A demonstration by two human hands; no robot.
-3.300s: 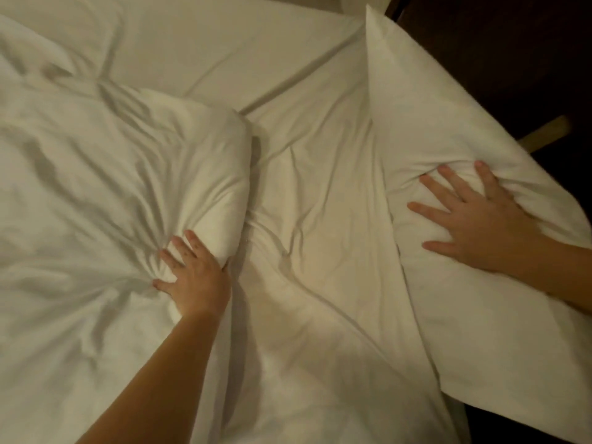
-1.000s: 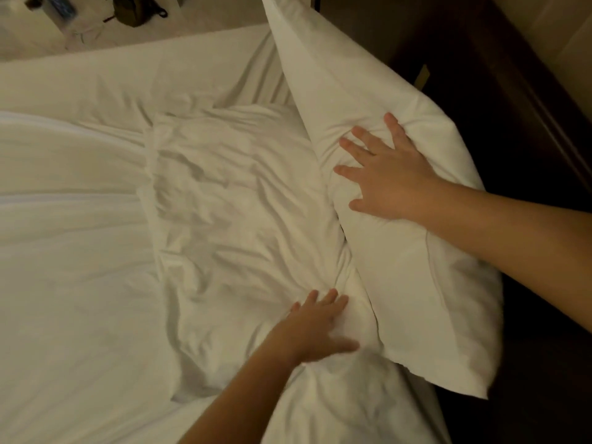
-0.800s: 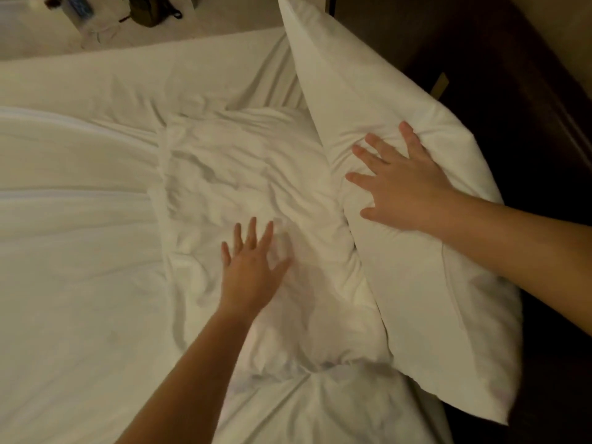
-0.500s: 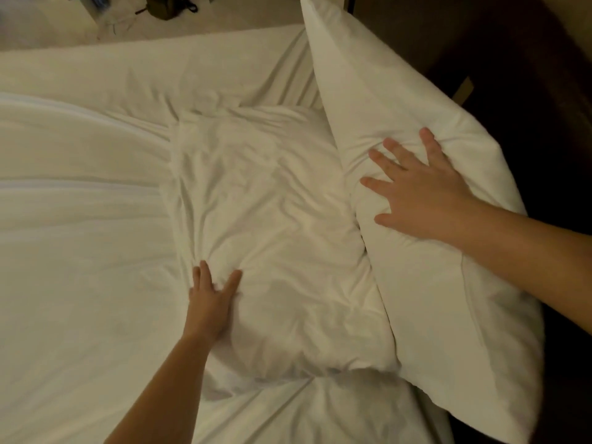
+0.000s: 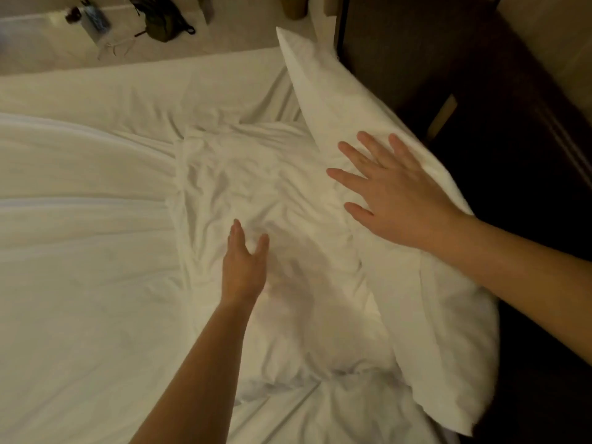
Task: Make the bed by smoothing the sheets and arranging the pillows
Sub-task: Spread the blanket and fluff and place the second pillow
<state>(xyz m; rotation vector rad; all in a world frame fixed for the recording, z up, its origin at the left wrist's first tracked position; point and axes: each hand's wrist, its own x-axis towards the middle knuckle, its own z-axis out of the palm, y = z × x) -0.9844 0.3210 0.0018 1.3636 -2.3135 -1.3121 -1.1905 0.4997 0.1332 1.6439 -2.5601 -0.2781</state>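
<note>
A person's left hand [image 5: 245, 267] reaches over a rumpled white pillow [image 5: 272, 174] that lies flat at the right side of the bed. The fingers are straight and close together with the thumb spread, the grip open and holding nothing. Whether the palm touches the cloth cannot be told.

The right hand [image 5: 394, 193] lies flat with fingers splayed on a second, smoother pillow [image 5: 339, 100]. Its grip is likewise open, with nothing pinched or clutched. This pillow stands tilted on its long edge and leans toward the dark wooden headboard [image 5: 416, 65] at the right. Its left edge touches the right edge of the rumpled pillow.

A white duvet [image 5: 80, 251] covers the left of the bed, and its soft folds run up to the rumpled pillow's left edge. A bare, creased sheet [image 5: 112, 97] shows in a strip along the far side, and again at the near edge below the pillows.

Beyond the far side of the bed is a pale floor [image 5: 41, 52]. A dark bag [image 5: 160, 17] and some small items too blurred to name rest on it.
</note>
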